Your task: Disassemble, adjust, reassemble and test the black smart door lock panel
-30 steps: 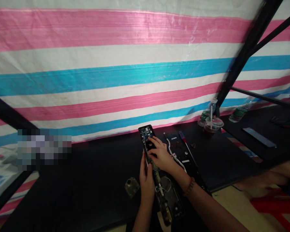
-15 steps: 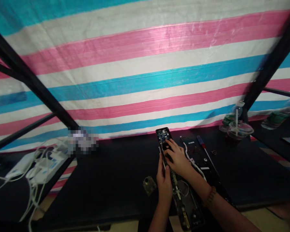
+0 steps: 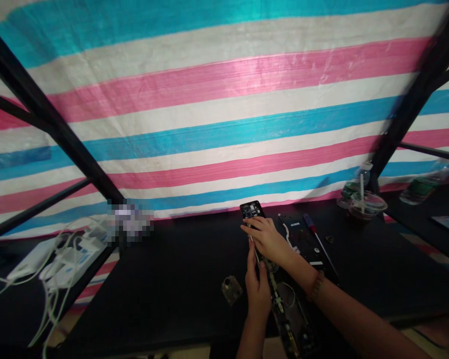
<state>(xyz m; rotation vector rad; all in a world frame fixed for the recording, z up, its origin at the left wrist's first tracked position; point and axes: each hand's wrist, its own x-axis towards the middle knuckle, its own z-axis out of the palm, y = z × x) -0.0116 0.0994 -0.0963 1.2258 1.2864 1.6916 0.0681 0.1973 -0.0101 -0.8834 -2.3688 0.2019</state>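
A long black device housing (image 3: 294,304) lies opened on the table, with brass-coloured parts, looped wires and a circuit board (image 3: 252,208) at its far end. My left hand (image 3: 257,286) grips the housing's left side, its fingertips beside a thin white wire (image 3: 256,253). Across the housing, just below the circuit board, lies my right hand (image 3: 267,238). Its fingers are stretched out and slightly apart, with the tips at the left rim. The thumb and what the fingers touch underneath are hidden.
Right of the housing lie a screwdriver (image 3: 322,239), a white cable (image 3: 287,233) and small loose parts. A translucent block (image 3: 232,290) sits to the left. A plastic cup (image 3: 366,204) and bottle (image 3: 362,174) stand at the back right, chargers with cables (image 3: 73,262) at far left.
My right hand has shifted up and left over the housing, its curled fingers now stretched towards the left rim. My left hand still grips the side. The camera view has moved slightly.
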